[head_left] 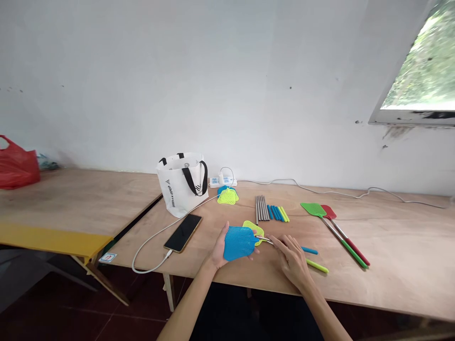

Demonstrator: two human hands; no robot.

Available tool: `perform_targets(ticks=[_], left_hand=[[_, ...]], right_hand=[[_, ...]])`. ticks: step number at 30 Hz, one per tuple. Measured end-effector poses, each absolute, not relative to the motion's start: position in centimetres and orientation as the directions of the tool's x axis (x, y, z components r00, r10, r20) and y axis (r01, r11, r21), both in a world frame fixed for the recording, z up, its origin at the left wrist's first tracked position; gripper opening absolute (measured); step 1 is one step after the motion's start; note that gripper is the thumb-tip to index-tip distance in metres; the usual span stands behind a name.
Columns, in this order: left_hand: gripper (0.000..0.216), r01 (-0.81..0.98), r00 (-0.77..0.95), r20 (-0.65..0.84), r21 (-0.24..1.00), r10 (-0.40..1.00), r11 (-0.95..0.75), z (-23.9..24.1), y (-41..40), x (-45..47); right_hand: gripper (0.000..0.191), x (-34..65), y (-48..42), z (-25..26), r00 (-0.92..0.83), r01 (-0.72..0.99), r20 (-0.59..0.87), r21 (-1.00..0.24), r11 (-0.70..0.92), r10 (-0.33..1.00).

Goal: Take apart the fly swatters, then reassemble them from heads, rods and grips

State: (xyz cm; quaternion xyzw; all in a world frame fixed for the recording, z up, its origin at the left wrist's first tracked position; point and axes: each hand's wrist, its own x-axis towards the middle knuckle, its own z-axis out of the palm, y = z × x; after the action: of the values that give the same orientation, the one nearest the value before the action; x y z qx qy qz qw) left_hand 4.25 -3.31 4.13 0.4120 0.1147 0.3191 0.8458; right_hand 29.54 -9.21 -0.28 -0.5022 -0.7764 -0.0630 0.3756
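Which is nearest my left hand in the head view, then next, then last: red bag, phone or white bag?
From your left hand, nearest first:
1. Phone, just to its left.
2. White bag, beyond the phone, farther back.
3. Red bag, at the view's far left.

Black-handled white tote bag point(181, 196) upright near the wall point(213, 94) | dark-screened phone point(183, 233) lying flat, white cable point(142, 273) plugged into its near end | power strip point(214, 181) beside tote bag, close to wall | red plastic bag point(17, 165) on yellow-edged left-hand tabletop point(81, 194) | window point(419, 80) upper right, greenery point(432, 59) outside
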Motion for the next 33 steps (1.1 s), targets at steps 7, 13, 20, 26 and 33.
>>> perform_targets(ticks=[7, 13, 20, 26, 33], left_hand=[[0.099, -0.473, 0.769, 0.076, 0.735, 0.635, 0.485, 4.41, -3.46, 4.3], [0.101, -0.497, 0.759, 0.092, 0.722, 0.644, 0.482, 4.48, -3.42, 4.27], [0.102, -0.504, 0.747, 0.079, 0.716, 0.66, 0.484, 4.6, -3.36, 4.17], [0.103, -0.491, 0.739, 0.046, 0.72, 0.672, 0.49, 4.52, -3.2, 4.03], [0.099, -0.454, 0.724, -0.016, 0.742, 0.69, 0.494, 4.28, -2.88, 3.76]], right_hand=[[0.062, 29.43, -9.29, 0.05, -0.197, 0.825, 0.652, -0.293, 0.483, 0.732], [0.061, 29.27, -9.38, 0.27, -0.183, 0.792, 0.682, -0.325, 0.518, 0.708], [0.061, 29.35, -9.32, 0.16, -0.179, 0.775, 0.68, -0.348, 0.528, 0.711], [0.061, 29.35, -9.25, 0.01, -0.204, 0.792, 0.684, -0.305, 0.529, 0.7], [0.057, 29.67, -9.16, -0.22, -0.247, 0.845, 0.704, -0.179, 0.504, 0.666]])
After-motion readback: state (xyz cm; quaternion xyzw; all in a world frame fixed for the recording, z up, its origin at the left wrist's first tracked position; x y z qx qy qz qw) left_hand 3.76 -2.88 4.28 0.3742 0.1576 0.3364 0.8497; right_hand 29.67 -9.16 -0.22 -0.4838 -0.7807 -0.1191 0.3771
